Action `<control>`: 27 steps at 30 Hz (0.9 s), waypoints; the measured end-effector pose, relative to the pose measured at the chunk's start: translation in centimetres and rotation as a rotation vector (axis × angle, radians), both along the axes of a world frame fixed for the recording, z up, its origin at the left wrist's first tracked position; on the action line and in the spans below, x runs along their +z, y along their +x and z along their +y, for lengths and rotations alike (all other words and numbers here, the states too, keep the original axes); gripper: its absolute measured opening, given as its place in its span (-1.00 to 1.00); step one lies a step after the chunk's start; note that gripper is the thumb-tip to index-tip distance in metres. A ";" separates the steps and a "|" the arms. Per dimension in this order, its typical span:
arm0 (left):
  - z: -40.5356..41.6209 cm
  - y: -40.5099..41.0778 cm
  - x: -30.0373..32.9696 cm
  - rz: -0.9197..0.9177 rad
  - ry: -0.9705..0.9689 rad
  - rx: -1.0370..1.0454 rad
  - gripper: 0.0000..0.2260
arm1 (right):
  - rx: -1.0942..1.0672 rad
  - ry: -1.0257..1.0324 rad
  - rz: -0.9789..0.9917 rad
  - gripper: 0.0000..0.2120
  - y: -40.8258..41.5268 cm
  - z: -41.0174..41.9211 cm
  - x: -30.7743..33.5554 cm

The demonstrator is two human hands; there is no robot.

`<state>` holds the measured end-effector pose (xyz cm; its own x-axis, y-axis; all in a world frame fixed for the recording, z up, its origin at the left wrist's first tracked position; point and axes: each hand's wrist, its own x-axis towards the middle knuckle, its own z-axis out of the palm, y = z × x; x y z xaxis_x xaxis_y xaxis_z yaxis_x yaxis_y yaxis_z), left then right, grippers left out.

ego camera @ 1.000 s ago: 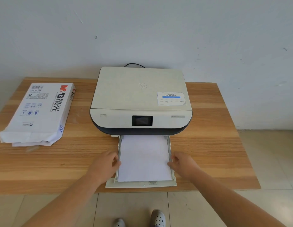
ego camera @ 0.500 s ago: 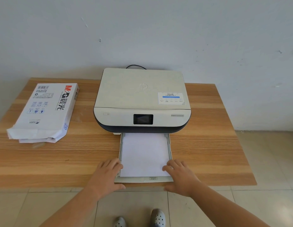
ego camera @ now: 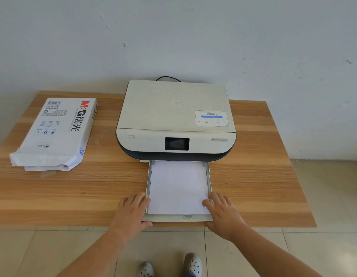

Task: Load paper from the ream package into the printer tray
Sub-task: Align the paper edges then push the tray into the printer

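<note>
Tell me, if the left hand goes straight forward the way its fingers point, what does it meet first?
Probably the printer: the left hand points away along the tray side, over bare table, though depth is unclear.

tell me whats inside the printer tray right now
A stack of white paper lies flat in the pulled-out tray. Its far end runs under the printer and is hidden, so stack depth is unclear.

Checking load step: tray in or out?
Out. The tray sticks out from the printer, paper showing; both hands at its front corners.
</note>
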<state>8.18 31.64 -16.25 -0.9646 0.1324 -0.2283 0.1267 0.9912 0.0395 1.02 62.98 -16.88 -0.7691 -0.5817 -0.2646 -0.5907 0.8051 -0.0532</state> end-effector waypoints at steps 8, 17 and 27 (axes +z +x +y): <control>0.2 -0.1 -0.4 0.010 -0.027 -0.025 -0.31 | -0.032 0.039 -0.016 -0.34 0.0 0.0 0.3; 0.1 -0.3 -0.3 0.041 -0.041 -0.004 -0.30 | -0.021 0.025 -0.015 -0.34 -0.3 0.4 0.2; -0.5 -0.9 0.0 -0.001 -0.097 0.083 -0.19 | -0.008 0.106 -0.070 -0.17 -1.8 0.0 0.9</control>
